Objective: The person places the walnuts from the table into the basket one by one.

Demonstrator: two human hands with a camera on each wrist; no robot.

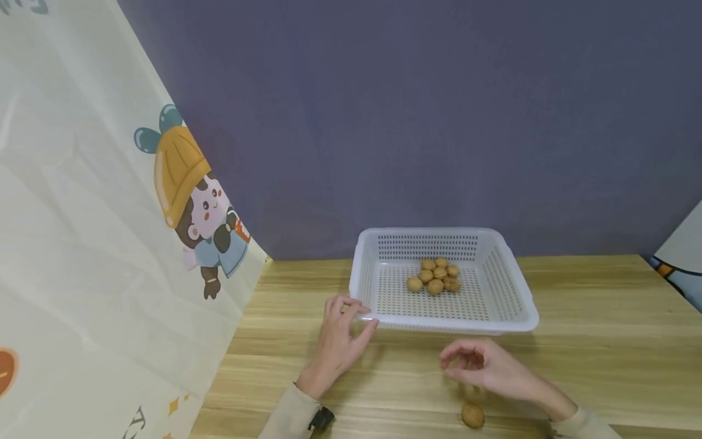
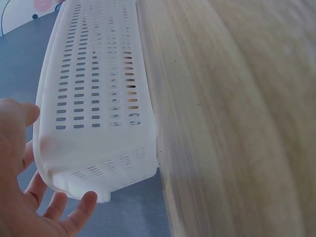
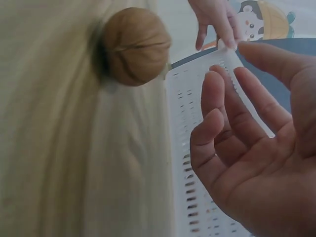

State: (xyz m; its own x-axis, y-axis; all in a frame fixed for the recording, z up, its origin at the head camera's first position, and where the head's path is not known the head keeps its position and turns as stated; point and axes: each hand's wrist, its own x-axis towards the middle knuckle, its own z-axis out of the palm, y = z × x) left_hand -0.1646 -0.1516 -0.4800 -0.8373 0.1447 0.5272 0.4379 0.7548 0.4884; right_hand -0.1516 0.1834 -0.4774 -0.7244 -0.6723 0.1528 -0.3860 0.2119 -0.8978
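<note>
A white perforated plastic basket point(image 1: 373, 292) stands on the wooden table, with several walnuts point(image 1: 435, 286) grouped on its floor. At the basket's near left corner is my left hand point(image 1: 341, 335), its thumb and fingers holding the rim from two sides. The left wrist view shows those fingers point(image 2: 85, 202) around the corner. My right hand point(image 1: 490, 367) hovers in front of the basket with bent fingers and nothing between them. Below it on the table lies a single walnut point(image 1: 473, 414), which also shows in the right wrist view, apart from the fingers point(image 3: 205, 136).
A dark blue-grey panel point(image 1: 417, 122) rises behind the table point(image 1: 592, 341). To the left hangs a pale sheet point(image 1: 88, 244) printed with a cartoon figure. A dark band point(image 1: 321, 419) is worn on the left wrist.
</note>
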